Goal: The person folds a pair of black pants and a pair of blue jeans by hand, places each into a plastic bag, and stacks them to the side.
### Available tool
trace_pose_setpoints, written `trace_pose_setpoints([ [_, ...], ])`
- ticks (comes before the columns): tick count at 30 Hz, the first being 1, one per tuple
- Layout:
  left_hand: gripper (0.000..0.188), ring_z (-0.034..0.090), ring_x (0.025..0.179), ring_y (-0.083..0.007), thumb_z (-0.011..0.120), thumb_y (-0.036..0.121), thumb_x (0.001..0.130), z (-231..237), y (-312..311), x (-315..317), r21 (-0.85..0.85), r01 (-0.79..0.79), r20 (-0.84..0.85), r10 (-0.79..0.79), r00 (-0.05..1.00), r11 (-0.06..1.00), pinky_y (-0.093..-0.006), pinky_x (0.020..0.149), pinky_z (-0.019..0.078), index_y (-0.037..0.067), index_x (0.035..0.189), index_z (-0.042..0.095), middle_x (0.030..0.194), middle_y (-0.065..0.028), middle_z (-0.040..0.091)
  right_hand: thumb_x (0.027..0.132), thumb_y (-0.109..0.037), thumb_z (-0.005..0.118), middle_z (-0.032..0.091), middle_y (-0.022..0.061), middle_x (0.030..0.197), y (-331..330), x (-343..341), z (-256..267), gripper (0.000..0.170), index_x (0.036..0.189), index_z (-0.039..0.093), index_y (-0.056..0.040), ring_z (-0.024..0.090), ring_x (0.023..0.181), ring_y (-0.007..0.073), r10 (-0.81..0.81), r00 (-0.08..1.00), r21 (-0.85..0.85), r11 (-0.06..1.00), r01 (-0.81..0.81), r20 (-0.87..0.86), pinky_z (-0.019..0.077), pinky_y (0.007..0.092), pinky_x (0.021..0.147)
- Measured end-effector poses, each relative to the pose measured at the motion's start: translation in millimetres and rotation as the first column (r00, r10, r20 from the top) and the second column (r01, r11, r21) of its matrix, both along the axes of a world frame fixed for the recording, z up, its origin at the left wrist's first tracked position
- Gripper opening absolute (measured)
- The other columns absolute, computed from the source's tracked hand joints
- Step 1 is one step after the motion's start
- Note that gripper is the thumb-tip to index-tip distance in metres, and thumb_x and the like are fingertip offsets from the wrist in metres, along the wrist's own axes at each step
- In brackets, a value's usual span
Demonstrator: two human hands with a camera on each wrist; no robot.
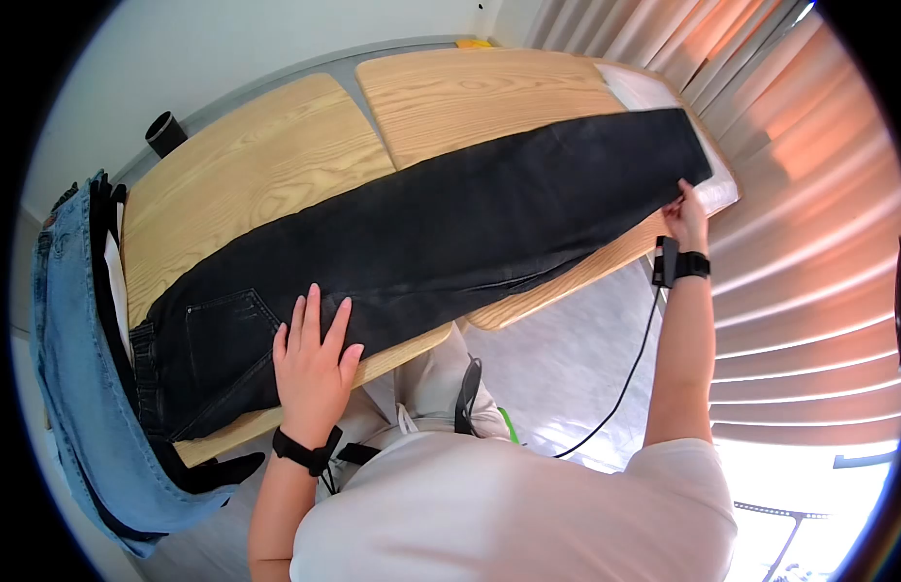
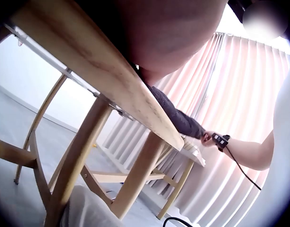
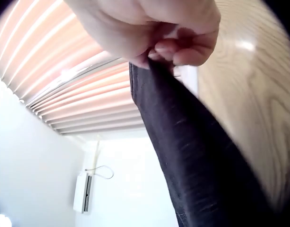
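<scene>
A pair of black jeans (image 1: 402, 233) lies folded lengthwise across the tables, its elastic waistband at the left and its hems at the right. My left hand (image 1: 315, 367) rests with spread, straight fingers on the jeans beside the back pocket, near the table's front edge. At the far right my right hand (image 1: 685, 215) pinches the near edge of the leg close to the hem. In the right wrist view the curled fingers (image 3: 187, 49) and thumb grip the dark cloth, which hangs taut from them.
Blue jeans (image 1: 77, 339) and other dark garments drape over the left table end. A black cup (image 1: 165, 134) stands behind the table (image 1: 276, 145). White plastic packaging (image 1: 640, 89) lies at the right end, near pleated curtains (image 1: 790, 242). A cable (image 1: 625, 388) trails from the right wrist.
</scene>
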State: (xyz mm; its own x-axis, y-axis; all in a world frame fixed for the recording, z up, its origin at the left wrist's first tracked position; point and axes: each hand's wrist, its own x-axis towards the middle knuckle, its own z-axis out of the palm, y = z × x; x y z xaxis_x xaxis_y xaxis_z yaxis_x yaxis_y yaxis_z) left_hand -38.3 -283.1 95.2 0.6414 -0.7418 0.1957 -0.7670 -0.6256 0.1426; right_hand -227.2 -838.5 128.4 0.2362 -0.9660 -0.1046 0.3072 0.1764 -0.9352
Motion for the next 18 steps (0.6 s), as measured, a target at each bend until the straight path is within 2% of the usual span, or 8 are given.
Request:
trace_pose_setpoints([
  [3, 0.052, 0.037, 0.129, -0.0321, 0.060, 0.030, 0.083, -3.4, -7.5, 2.1, -0.032, 0.014, 0.032, -0.013, 0.999, 0.999, -0.0484, 0.101, 0.0313, 0.018, 0.133, 0.049, 0.145, -0.0154, 0.032, 0.087, -0.015, 0.059, 0.045, -0.0014, 0.055, -17.0, -9.5, -53.3, 0.020, 0.071, 0.047, -0.0120, 0.044, 0.046, 0.0148, 0.055, 0.965, 0.252, 0.968, 0.012, -0.255, 0.0421, 0.0311, 0.045],
  [6, 0.052, 0.038, 0.128, -0.0324, 0.060, 0.030, 0.083, -2.3, -7.5, 2.8, -0.037, 0.020, 0.022, -0.019, 1.000, 0.999, -0.0487, 0.101, 0.0316, 0.018, 0.133, 0.049, 0.145, -0.0154, 0.033, 0.087, -0.018, 0.062, 0.061, 0.0052, 0.070, -66.6, -15.3, -97.5, 0.010, 0.084, 0.058, -0.0087, 0.059, 0.062, 0.0229, 0.088, 0.995, 0.186, 0.979, -0.080, -0.035, 0.0539, 0.0365, 0.063],
  [7, 0.052, 0.038, 0.128, -0.0324, 0.060, 0.030, 0.083, -2.0, -7.0, 1.8, -0.030, 0.017, 0.016, -0.016, 1.000, 0.999, -0.0487, 0.101, 0.0316, 0.018, 0.133, 0.049, 0.145, -0.0154, 0.033, 0.087, -0.018, 0.062, 0.061, 0.0052, 0.070, -52.2, -8.7, -90.3, 0.010, 0.084, 0.058, -0.0087, 0.059, 0.062, 0.0229, 0.091, 0.995, 0.192, 0.978, -0.082, -0.040, 0.0539, 0.0365, 0.063],
  [9, 0.052, 0.038, 0.128, -0.0326, 0.060, 0.030, 0.083, -1.3, -8.0, 2.1, -0.041, 0.017, 0.035, -0.015, 0.999, 0.999, -0.0486, 0.101, 0.0318, 0.017, 0.132, 0.049, 0.144, -0.0157, 0.033, 0.088, -0.018, 0.060, 0.066, 0.0117, 0.102, -7.7, 11.4, -63.6, 0.023, 0.104, 0.061, -0.0026, 0.062, 0.096, 0.0292, 0.276, 0.928, 0.261, 0.904, -0.339, 0.251, 0.0475, 0.0425, 0.093],
  [10, 0.052, 0.038, 0.128, -0.0326, 0.060, 0.030, 0.083, -1.4, -8.0, 2.3, -0.039, 0.013, 0.032, -0.011, 0.999, 0.999, -0.0486, 0.101, 0.0318, 0.017, 0.132, 0.049, 0.144, -0.0157, 0.033, 0.089, -0.018, 0.059, 0.058, 0.0137, 0.123, -23.6, 16.8, -80.8, 0.033, 0.117, 0.057, 0.0002, 0.054, 0.115, 0.0309, 0.145, 0.971, 0.357, 0.911, -0.206, 0.191, 0.0353, 0.0466, 0.105],
  [13, 0.051, 0.038, 0.128, -0.0324, 0.060, 0.031, 0.083, -0.7, -6.0, 2.3, -0.051, 0.003, 0.026, -0.001, 1.000, 0.999, -0.0486, 0.100, 0.0320, 0.017, 0.132, 0.050, 0.144, -0.0158, 0.034, 0.092, -0.022, 0.056, 0.060, 0.0129, 0.120, 23.3, 39.0, -59.9, 0.032, 0.116, 0.057, -0.0014, 0.055, 0.113, 0.0285, 0.076, 0.988, 0.407, 0.905, -0.125, 0.133, 0.0407, 0.0459, 0.101],
  [15, 0.050, 0.034, 0.131, -0.0315, 0.056, 0.029, 0.086, 1.6, -5.7, 2.6, -0.027, 0.016, -0.011, -0.017, 1.000, 1.000, -0.0484, 0.103, 0.0291, 0.017, 0.134, 0.047, 0.146, -0.0153, 0.030, 0.095, -0.022, 0.052, 0.058, 0.0135, 0.122, 18.1, 40.8, -60.1, 0.034, 0.122, 0.054, -0.0029, 0.054, 0.114, 0.0306, 0.061, 0.989, 0.195, 0.977, -0.087, 0.138, 0.0431, 0.0500, 0.098],
  [18, 0.051, 0.035, 0.131, -0.0305, 0.057, 0.030, 0.085, 0.6, -5.3, 4.1, -0.035, 0.004, -0.013, -0.004, 1.000, 0.999, -0.0477, 0.103, 0.0296, 0.018, 0.134, 0.047, 0.146, -0.0145, 0.031, 0.096, -0.017, 0.050, 0.058, 0.0124, 0.119, 71.6, 55.6, -4.6, 0.031, 0.122, 0.051, -0.0001, 0.058, 0.107, 0.0274, 0.184, 0.977, -0.140, 0.976, -0.168, 0.106, 0.0487, 0.0423, 0.093],
])
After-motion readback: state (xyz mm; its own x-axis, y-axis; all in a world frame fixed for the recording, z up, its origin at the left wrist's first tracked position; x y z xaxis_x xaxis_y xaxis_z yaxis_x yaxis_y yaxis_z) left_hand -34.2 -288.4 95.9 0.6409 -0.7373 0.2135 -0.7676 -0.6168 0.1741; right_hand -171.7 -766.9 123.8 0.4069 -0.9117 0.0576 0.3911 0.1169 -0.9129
